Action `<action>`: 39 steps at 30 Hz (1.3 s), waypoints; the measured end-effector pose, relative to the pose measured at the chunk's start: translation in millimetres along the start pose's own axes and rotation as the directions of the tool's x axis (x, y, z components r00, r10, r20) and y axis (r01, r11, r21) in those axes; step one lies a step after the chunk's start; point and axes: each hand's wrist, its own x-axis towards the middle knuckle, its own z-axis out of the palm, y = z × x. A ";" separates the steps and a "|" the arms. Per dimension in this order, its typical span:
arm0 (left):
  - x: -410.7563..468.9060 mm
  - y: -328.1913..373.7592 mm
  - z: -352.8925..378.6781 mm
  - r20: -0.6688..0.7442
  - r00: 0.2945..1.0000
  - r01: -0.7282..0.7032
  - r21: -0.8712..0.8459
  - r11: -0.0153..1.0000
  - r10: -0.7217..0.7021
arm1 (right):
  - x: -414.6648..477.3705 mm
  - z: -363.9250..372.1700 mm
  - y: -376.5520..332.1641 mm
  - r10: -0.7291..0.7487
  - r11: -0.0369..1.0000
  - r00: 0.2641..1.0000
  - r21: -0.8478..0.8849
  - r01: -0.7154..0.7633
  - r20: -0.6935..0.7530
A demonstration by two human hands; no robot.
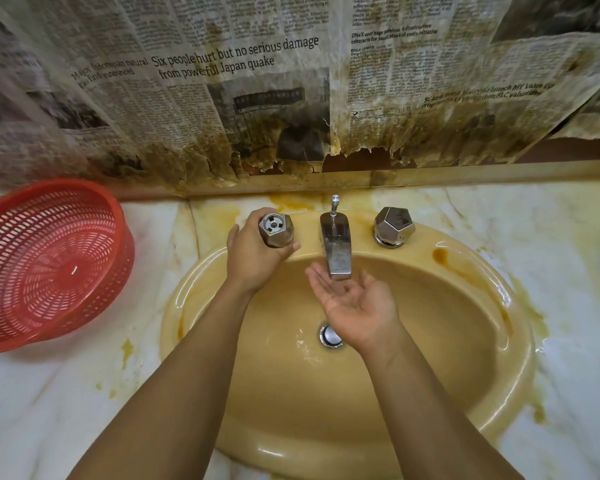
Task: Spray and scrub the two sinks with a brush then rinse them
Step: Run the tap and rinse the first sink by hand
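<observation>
the sink point(440, 341) was a yellow-tan oval bowl, set into a white marble surface point(49, 410) right in front of the person. it looked shiny and wet near the round metal drain point(329, 336), and it had brown and orange stains on its rim. the left hand point(253, 258) gripped the left tap knob point(276, 230), with its fingers curled round it. the right hand point(354, 303) was held palm up just under the metal spout point(336, 251), its fingers point(317, 280) spread and relaxed, holding nothing. the arm of that hand hid part of the drain. the right tap knob point(394, 225) stood alone, with no hand on it. a red plastic basket point(49, 265) with many holes sat tipped on the surface, left of the sink. old newspaper point(239, 98) covered the wall behind, torn and stained brown along the bottom. yellow stains marked the surface around the sink.
</observation>
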 end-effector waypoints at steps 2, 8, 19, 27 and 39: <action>1.6 -2.8 1.2 -0.007 1.000 -0.022 0.018 1.000 0.022 | -2.3 11.2 -0.3 -0.003 1.000 1.000 -0.012 0.003 0.013; 3.1 -6.3 -0.4 -0.013 0.997 -0.070 0.081 0.994 0.071 | -1.0 12.3 -1.7 -0.023 0.999 1.000 -0.026 0.022 -0.022; 4.4 -1.5 -11.7 0.122 0.992 0.029 0.066 0.997 -0.037 | -29.6 -4.1 -18.5 -0.166 0.945 0.969 -0.312 0.103 -0.184; 0.1 4.8 -6.8 0.068 0.994 0.091 -0.147 0.985 -0.082 | -66.7 82.4 -20.9 -0.273 0.770 0.946 -0.550 0.324 0.177; 6.3 -3.2 -20.3 0.274 0.960 0.084 -0.094 0.992 -0.055 | -44.3 124.7 9.2 -0.305 0.301 0.915 -0.885 0.355 0.264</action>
